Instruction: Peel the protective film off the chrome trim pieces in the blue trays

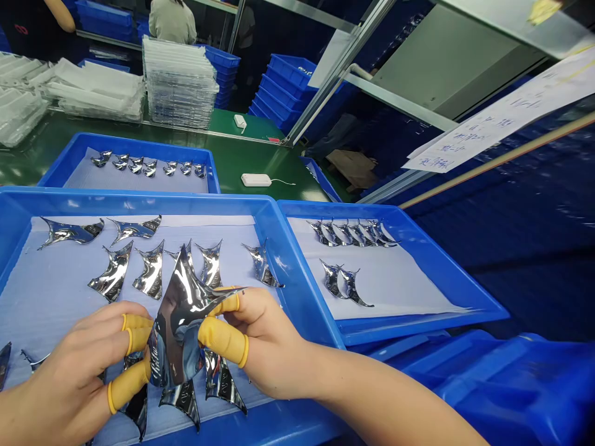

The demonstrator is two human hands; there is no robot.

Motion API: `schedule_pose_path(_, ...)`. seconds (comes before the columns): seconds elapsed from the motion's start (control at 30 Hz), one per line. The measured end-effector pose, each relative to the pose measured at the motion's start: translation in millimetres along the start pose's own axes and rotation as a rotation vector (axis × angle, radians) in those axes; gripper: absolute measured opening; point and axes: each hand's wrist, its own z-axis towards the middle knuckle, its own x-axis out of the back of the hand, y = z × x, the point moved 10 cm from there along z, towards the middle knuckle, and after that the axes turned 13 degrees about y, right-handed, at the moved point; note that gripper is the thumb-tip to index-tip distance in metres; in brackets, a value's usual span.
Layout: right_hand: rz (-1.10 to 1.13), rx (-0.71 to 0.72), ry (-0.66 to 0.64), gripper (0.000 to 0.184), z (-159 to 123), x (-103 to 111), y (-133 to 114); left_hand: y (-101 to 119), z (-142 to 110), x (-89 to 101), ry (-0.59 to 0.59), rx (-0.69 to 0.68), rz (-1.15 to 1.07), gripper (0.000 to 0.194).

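A shiny chrome-plated trim piece [179,316], curved with pointed corners, is held up over a blue tray [274,229] between my two hands. My right hand [274,347] pinches its right side between a thumb and finger in yellow finger cots. At its lower left edge, the cot-covered fingertips of my left hand [88,365] close on the piece. Similar chrome pieces [111,269] lie in rows on the tray's white liner, some partly hidden behind my hands. Raised lettering shows faintly on several of them.
To the right, a second blue tray [400,328] holds more chrome pieces; another tray [211,167] with smaller ones sits behind. Stacked clear plastic trays [179,87] stand on the green table [223,179] near a white device [255,179]. A metal frame and paper sheets [493,118] rise at right. People [171,21] are beyond.
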Motion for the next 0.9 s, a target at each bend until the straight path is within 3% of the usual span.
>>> schedule_pose_path(0.17,0.066,-0.056,0.006,0.023,3.2,0.9,0.5,4.7,-4.2,-5.9,-0.092,-0.06,-0.037,0.02)
schedule_pose_path(0.43,0.124,-0.147,0.054,0.043,8.1,4.2,8.6,2.5,-1.9,0.2,0.02,0.054,-0.075,0.011)
schedule_pose_path(0.57,0.22,-0.208,-0.012,0.042,12.7,-2.0,19.5,-7.0,-8.8,1.6,0.018,0.154,-0.101,0.008)
schedule_pose_path(0.9,0.444,-0.602,-0.037,0.043,11.4,-22.6,90.0,-9.8,-22.0,-0.3,-0.063,0.33,-0.248,0.024)
